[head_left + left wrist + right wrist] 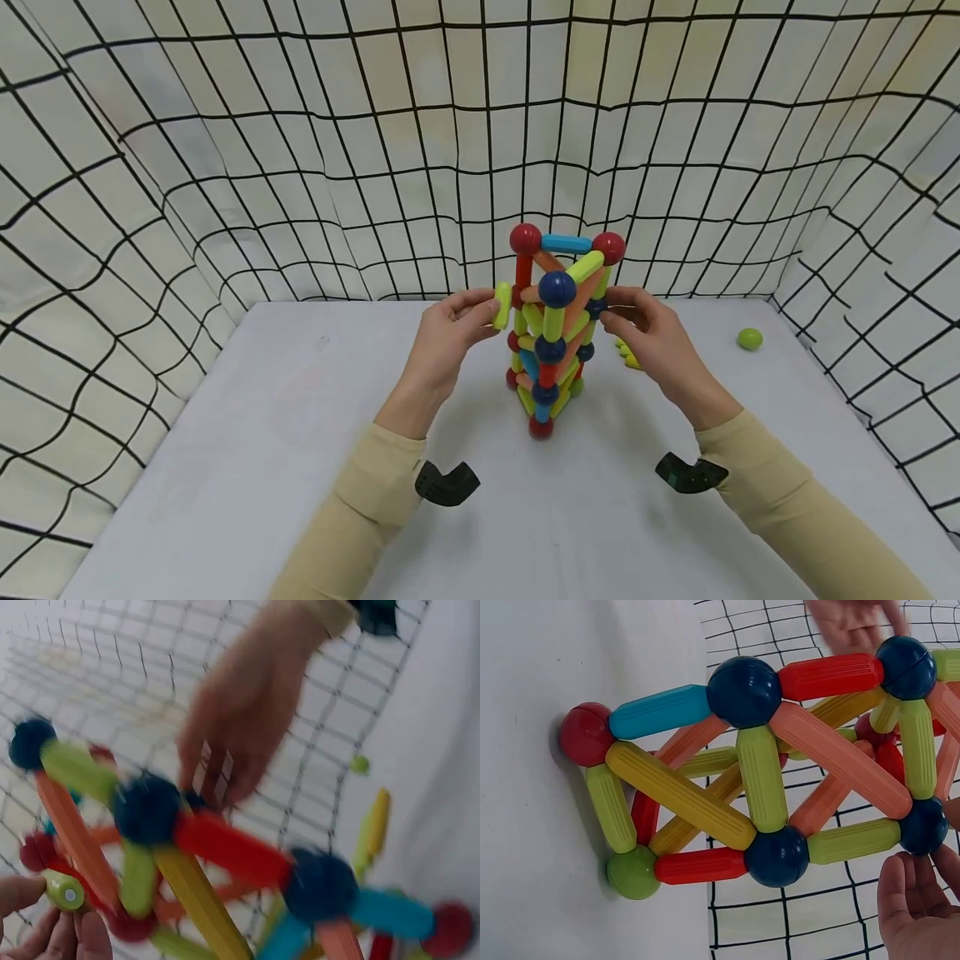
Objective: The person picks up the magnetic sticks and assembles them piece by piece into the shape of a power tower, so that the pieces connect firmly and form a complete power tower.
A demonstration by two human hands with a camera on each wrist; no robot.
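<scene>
A tall three-sided tower of magnetic sticks and balls stands upright on the table, with red balls and a dark blue ball at its top corners. To its left, my left hand pinches a short yellow-green magnetic stick between thumb and fingers. One end of that stick faces the left wrist camera, apart from the nearby joints. On the tower's other side, my right hand holds a dark blue ball below the top level, thumb and fingertips around it.
Several yellow-green sticks lie on the table behind the right hand, partly hidden by it. A loose green ball rests further right. Black netting over pale sheeting rises behind the white table and along both sides.
</scene>
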